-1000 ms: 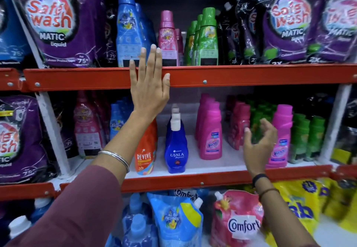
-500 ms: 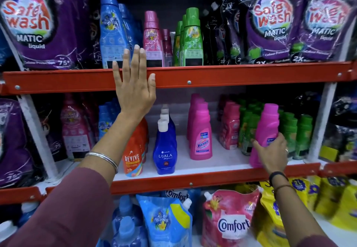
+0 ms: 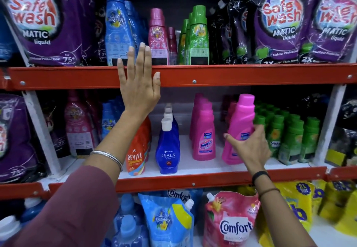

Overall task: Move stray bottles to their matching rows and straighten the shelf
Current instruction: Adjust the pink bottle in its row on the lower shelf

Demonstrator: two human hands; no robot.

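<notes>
The right hand (image 3: 249, 146) gripped a pink Vanish bottle (image 3: 240, 127) low on its body, covering most of its label. The bottle leaned left, just right of the row of matching pink bottles (image 3: 204, 131) and in front of the green bottles (image 3: 291, 136), partly hiding them. The left hand (image 3: 140, 84) lay flat and open against the red shelf rail (image 3: 231, 75), fingers spread, holding nothing; its forearm hid part of the orange Revive bottle (image 3: 136, 154). Half a second earlier the pink bottle had stood upright among the green ones.
</notes>
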